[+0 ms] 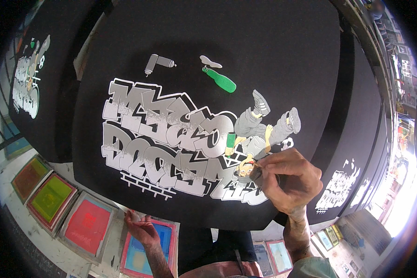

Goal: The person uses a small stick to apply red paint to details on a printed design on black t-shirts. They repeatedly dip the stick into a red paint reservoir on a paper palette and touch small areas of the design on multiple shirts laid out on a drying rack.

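A large black fabric panel (273, 51) lies spread in front of me, bearing a grey-and-white graffiti-style print (167, 129). Beside the lettering is a printed figure (264, 134) in grey clothes, with its feet toward the far side and its head toward me. My right hand (292, 180) is over the figure's head, thumb and forefinger pinched together; whatever they may hold is too small to name. Near the panel's front edge, my left hand (143, 228) has its fingers curled, with a small pale bit at the fingertips that I cannot identify. A printed green bottle shape (220, 80) sits farther off.
Framed printing screens stand below the panel on the left: a red one (85, 224), a yellow-green one (52, 199) and a blue one (148, 250). More black panels with similar prints (338, 187) flank mine on both sides. Bright light enters from the right.
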A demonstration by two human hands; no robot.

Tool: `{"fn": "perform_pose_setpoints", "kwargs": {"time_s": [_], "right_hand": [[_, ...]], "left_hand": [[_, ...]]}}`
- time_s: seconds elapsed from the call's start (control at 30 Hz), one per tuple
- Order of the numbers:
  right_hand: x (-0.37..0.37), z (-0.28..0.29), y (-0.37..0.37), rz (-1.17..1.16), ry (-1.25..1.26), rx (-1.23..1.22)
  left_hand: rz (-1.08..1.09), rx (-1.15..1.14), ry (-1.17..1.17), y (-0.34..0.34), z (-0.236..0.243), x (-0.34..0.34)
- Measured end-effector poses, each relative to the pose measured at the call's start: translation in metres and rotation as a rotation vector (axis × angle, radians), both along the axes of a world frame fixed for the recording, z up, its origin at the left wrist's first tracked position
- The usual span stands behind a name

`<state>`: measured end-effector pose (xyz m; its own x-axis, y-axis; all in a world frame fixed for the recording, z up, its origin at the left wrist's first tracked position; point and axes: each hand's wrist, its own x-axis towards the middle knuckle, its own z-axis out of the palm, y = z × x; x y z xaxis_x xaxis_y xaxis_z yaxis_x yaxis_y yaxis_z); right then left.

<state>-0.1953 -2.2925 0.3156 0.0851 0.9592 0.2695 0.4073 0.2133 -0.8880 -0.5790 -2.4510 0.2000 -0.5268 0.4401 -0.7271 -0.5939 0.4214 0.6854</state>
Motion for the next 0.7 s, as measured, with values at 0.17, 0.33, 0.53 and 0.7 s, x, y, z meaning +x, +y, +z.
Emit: {"fn": "perform_pose_setpoints", "kwargs": {"time_s": [0.17,0.33,0.53,0.7], "right_hand": [[0.0,0.0,0.0,-0.001,0.014,-0.013],[0.0,0.0,0.001,-0.004,0.024,-0.016],[-0.003,0.002,0.001,0.006,0.029,-0.02],[-0.004,0.001,-0.007,-0.045,0.19,-0.047]], "left_hand": [[0.043,-0.017,0.048,0.013,0.009,0.016],[-0.043,0.098,-0.064,-0.006,-0.005,-0.002],[0.001,0.043,-0.011,-0.005,-0.006,0.007],[0.091,-0.071,0.116,-0.009,0.0,0.015]]}}
